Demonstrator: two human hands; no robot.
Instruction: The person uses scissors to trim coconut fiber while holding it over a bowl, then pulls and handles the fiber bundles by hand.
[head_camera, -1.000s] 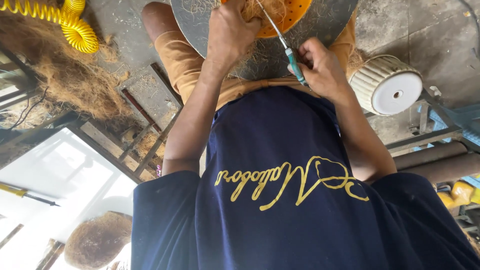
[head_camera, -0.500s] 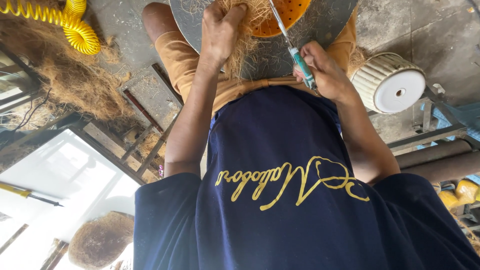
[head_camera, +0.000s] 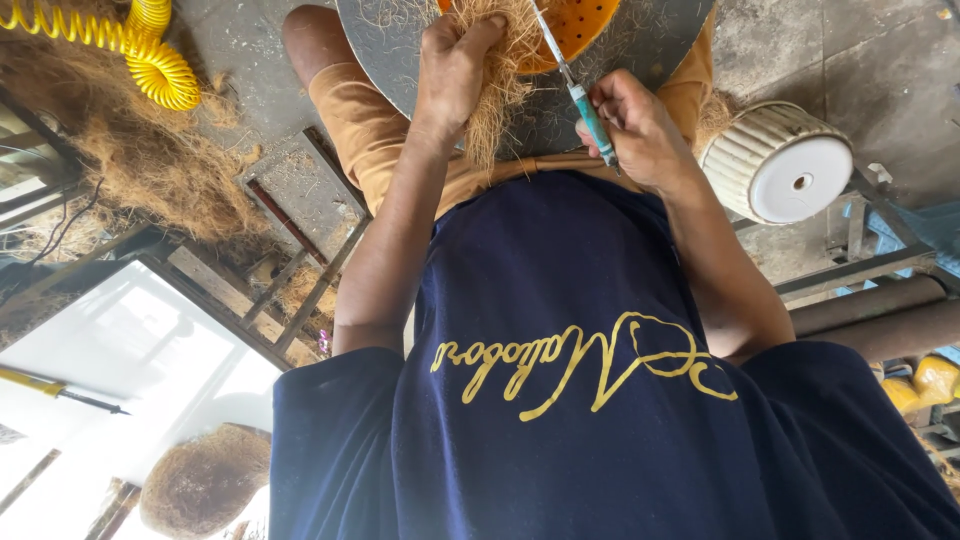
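My left hand (head_camera: 455, 70) is closed around a tuft of brown coir fibre (head_camera: 497, 95), whose strands hang down over a round grey disc (head_camera: 395, 40) resting on my lap. My right hand (head_camera: 635, 125) grips a thin tool with a teal handle (head_camera: 592, 120). Its metal shaft (head_camera: 552, 45) points up toward an orange perforated bowl (head_camera: 590, 25) on the disc. The two hands are close together, with the tuft between them and the bowl just beyond. My dark blue shirt fills the lower part of the view.
A yellow coiled hose (head_camera: 150, 55) and a heap of loose coir fibre (head_camera: 165, 175) lie on the floor at left. A white ribbed pot (head_camera: 780, 160) stands at right beside metal pipes (head_camera: 870, 310). A fibre-covered round form (head_camera: 205, 480) sits at lower left.
My left hand has closed on a tuft of fibre by the bowl, and strands now hang below it. My right hand with the tool has shifted slightly toward my body.
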